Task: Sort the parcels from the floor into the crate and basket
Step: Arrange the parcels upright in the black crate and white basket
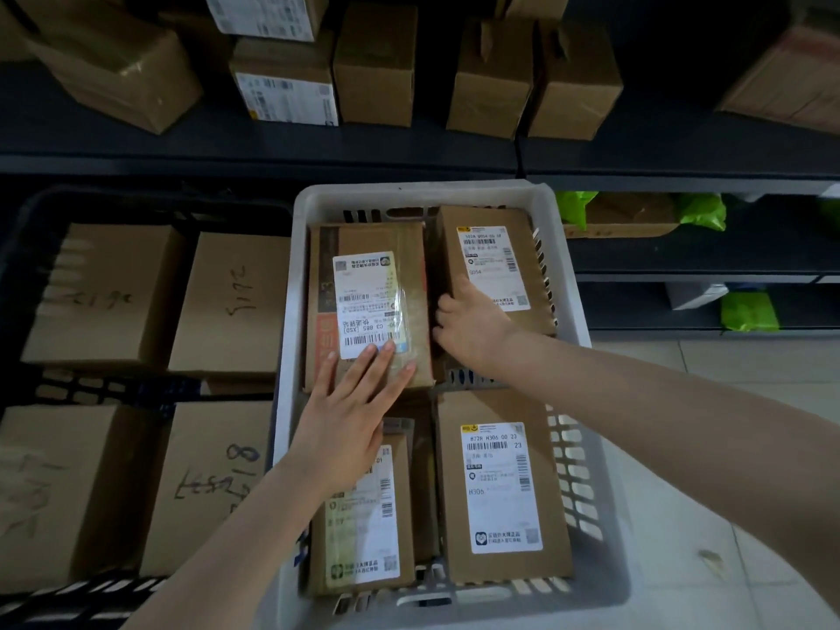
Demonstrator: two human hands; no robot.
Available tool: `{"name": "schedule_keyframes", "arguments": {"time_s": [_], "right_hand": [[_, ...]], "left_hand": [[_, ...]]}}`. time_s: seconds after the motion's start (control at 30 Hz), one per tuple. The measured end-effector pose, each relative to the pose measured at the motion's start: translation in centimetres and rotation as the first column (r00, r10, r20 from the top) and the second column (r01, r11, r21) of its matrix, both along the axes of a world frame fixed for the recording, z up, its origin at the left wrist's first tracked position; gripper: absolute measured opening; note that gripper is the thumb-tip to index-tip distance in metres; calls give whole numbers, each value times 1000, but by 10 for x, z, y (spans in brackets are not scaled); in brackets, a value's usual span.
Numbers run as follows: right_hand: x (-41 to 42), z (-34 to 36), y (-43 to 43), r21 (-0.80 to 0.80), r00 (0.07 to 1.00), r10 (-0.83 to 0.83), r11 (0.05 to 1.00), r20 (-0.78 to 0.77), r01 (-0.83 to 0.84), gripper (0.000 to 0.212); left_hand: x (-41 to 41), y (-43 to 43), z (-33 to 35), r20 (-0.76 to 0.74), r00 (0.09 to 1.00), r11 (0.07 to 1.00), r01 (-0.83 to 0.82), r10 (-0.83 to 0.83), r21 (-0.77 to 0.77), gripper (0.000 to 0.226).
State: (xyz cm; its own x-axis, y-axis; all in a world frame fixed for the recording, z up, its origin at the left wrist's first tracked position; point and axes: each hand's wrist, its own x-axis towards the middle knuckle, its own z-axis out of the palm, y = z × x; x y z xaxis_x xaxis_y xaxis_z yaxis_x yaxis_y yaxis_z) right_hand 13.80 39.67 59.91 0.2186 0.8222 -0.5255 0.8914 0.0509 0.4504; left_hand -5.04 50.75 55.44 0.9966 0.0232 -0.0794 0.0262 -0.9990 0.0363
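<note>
I view the scene from above through the head camera.

1. Shelving unit (318, 147): one dark rack runs along the far side. I count at least seven cardboard boxes (375, 65) on its upper level and at least three green bags (747, 311) on the lower levels at right.
2. Crate (27, 229): one dark crate stands at left, touching the basket's side. It holds four plain boxes (232, 306) in a two-by-two layout, each with handwritten marks on top.
3. Basket (422, 195): one white slotted basket stands on the tiled floor (682, 447), at centre. It holds four labelled parcels, also two by two: far-left parcel (368, 247), far-right parcel (495, 266), near-left parcel (363, 538) and near-right parcel (504, 488).
4. Hands: two, both inside the basket.
   - Left hand (350, 416): fingers straight and spread, lying flat on the near end of the far-left parcel, with fingertips on its label.
   - Right hand (472, 325): fingers curl down into the gap between the two far parcels, gripping the far-right parcel at its near-left corner, with the thumb on its top face.
</note>
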Motion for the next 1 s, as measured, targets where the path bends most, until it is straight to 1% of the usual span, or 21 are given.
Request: {"name": "schedule_keyframes", "arguments": {"time_s": [0.1,0.13,0.17,0.2,0.23,0.27,0.3,0.33,0.37,0.4,0.43,0.47,0.5,0.53,0.6,0.67,0.7,0.77,0.87,0.93,1.0], "right_hand": [[12,12,-8,59,997,26,998,-77,-21,44],[17,13,-11,66,990,-31,997,-139,40,47],[21,13,-13,89,959,-125,984,-254,151,52],[25,11,-18,111,879,-244,943,-410,314,58],[26,9,-24,146,719,-357,832,-597,535,63],[23,9,-30,179,490,-386,614,-782,769,64],[18,8,-35,154,249,-316,296,-915,943,62],[10,10,-39,68,59,-190,-40,-980,997,57],[-2,13,-41,-38,-70,-87,-327,-994,944,50],[-14,11,-42,-150,-180,-4,-541,-984,828,42],[-25,8,-42,-277,-313,70,-668,-947,691,35],[-31,5,-41,-419,-450,170,-729,-877,541,31],[-31,2,-39,-565,-545,311,-725,-779,394,35],[-25,-3,-38,-690,-587,451,-670,-672,275,44],[-5,-12,-36,-816,-554,625,-544,-550,197,53],[14,-23,-35,-846,-525,677,-500,-516,187,48],[17,-24,-31,-846,-533,672,-500,-513,184,48],[15,-18,-27,-826,-557,646,-546,-522,140,50],[7,-14,-30,-777,-566,616,-625,-548,73,62],[6,-16,-33,-748,-554,599,-660,-579,68,56],[3,-9,-31,-733,-551,598,-679,-582,38,44]], "left_hand": [[2,-2,3,-8,1000,1000,-17,17,-24,86],[4,-4,5,-8,999,999,-31,31,-44,82],[7,-7,8,6,998,995,-56,57,-83,75],[10,-11,14,35,994,982,-95,102,-163,63],[17,-15,23,89,982,948,-136,168,-289,49],[28,-19,32,139,958,881,-165,250,-444,37],[42,-25,44,148,933,790,-186,329,-584,31],[59,-31,57,96,917,693,-221,388,-687,29],[78,-37,64,13,905,608,-276,426,-744,30],[98,-44,65,-101,890,541,-357,445,-762,31],[118,-50,61,-224,863,493,-452,454,-743,32],[135,-56,57,-329,823,457,-540,463,-707,37],[151,-60,48,-412,777,415,-611,476,-674,46],[162,-61,41,-483,727,347,-670,489,-657,53],[177,-61,27,-586,647,146,-722,487,-676,55],[182,-60,20,-627,614,-20,-706,480,-707,49],[182,-59,17,-629,608,-59,-694,484,-717,46],[180,-57,15,-629,609,-75,-687,484,-723,42],[177,-51,13,-646,621,-112,-677,444,-728,41],[181,-48,10,-680,614,-146,-690,401,-709,40],[189,-41,4,-739,571,-146,-747,356,-648,44]]}}
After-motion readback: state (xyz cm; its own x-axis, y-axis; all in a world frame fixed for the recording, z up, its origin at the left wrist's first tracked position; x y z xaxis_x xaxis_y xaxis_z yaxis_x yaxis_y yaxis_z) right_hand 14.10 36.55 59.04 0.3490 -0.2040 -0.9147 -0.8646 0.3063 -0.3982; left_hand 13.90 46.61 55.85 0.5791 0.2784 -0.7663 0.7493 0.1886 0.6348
